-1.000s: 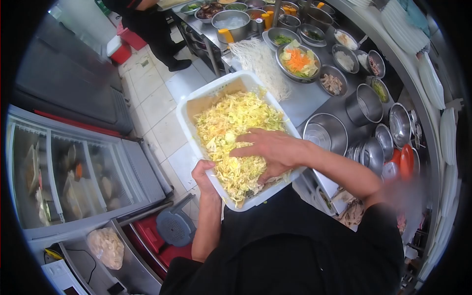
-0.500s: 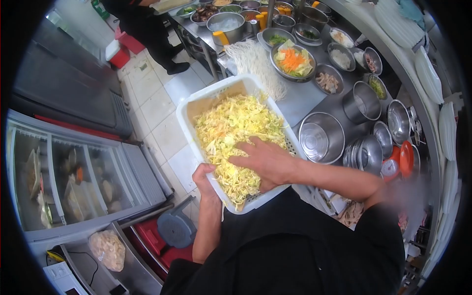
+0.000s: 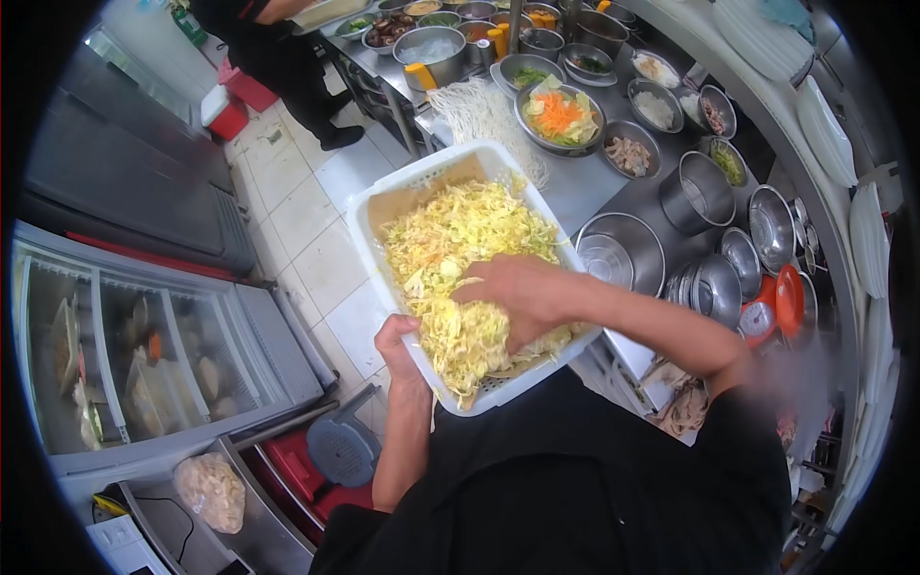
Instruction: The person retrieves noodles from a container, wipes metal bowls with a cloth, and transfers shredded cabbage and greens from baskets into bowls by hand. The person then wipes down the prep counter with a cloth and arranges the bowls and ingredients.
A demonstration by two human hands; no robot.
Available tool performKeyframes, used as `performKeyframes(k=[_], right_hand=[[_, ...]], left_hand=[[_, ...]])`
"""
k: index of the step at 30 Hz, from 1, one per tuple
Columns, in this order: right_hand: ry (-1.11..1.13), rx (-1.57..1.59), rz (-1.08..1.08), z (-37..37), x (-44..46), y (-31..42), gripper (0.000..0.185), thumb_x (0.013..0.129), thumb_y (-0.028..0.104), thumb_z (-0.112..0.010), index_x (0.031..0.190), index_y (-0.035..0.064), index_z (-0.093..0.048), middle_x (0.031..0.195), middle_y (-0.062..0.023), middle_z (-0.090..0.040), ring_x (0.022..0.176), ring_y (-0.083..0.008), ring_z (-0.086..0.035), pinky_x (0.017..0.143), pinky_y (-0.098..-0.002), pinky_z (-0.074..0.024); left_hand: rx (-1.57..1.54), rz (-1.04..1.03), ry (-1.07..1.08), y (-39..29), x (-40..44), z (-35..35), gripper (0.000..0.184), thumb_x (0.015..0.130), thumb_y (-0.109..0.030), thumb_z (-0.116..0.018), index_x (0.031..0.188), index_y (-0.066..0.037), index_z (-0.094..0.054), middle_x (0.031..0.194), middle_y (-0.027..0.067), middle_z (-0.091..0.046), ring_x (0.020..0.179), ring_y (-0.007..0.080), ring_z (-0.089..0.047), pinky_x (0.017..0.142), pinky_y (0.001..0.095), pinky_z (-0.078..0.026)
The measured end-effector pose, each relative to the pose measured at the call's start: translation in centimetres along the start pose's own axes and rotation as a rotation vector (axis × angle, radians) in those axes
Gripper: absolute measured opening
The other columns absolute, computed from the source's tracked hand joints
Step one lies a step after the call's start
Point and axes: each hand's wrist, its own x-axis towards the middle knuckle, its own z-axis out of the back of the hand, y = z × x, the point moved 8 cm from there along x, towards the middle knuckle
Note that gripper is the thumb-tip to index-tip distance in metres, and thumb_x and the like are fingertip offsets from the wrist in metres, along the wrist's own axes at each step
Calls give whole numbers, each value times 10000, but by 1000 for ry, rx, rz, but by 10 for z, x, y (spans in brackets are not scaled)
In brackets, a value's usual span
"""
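A white plastic basket (image 3: 364, 244) full of shredded cabbage (image 3: 455, 225) is held tilted in front of my body. My left hand (image 3: 402, 356) grips its near left rim, with the thumb over the edge and the other fingers out of sight. Inside the basket, my right hand (image 3: 530, 295) is curled into the shreds, its fingertips partly buried. Orange bits show among the yellow and pale green shreds.
On the steel counter are white noodles (image 3: 484, 120), a bowl of vegetables (image 3: 561, 117), a bowl of meat pieces (image 3: 630, 156) and a large steel bowl (image 3: 640, 244). A refrigerated cabinet (image 3: 144, 355) stands left. A person in black (image 3: 278, 72) works beyond, by the counter.
The fingers of my right hand have gone from spread over the cabbage to bent into it. The basket has shifted slightly right; my left hand keeps its grip.
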Motion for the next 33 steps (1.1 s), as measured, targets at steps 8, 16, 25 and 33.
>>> performKeyframes(k=[8, 16, 25, 33], right_hand=[[-25, -106, -155, -19, -3, 2, 726, 503, 125, -757, 1195, 132, -534, 1092, -144, -552, 916, -367, -557, 788, -423, -481], [-404, 65, -68, 24, -16, -2, 603, 477, 40, -698, 1073, 51, -600, 1013, -174, -598, 917, -359, -589, 761, -396, -491], [-805, 108, 20, 95, -44, -5, 558, 512, 119, -767, 1021, -22, -587, 936, -162, -606, 842, -323, -607, 766, -342, -481], [-1025, 215, -92, 142, -113, -23, 605, 501, 79, -779, 1067, 2, -578, 914, -121, -652, 833, -210, -631, 768, -300, -477]], left_hand=[[-5, 12, 9, 4, -2, -3, 680, 615, -203, -462, 1230, 84, -411, 1103, 219, -554, 959, 328, -576, 866, 387, -483], [12, -19, 38, 3, -1, -6, 671, 621, -212, -452, 1221, 86, -424, 1122, 210, -555, 986, 316, -574, 887, 390, -469], [54, -94, 21, 0, 19, -9, 673, 610, -202, -463, 1227, 66, -433, 1107, 198, -560, 984, 322, -569, 883, 404, -470], [63, -133, 30, 2, 29, -22, 711, 594, -217, -482, 1242, 66, -408, 1090, 208, -552, 961, 332, -572, 850, 400, -490]])
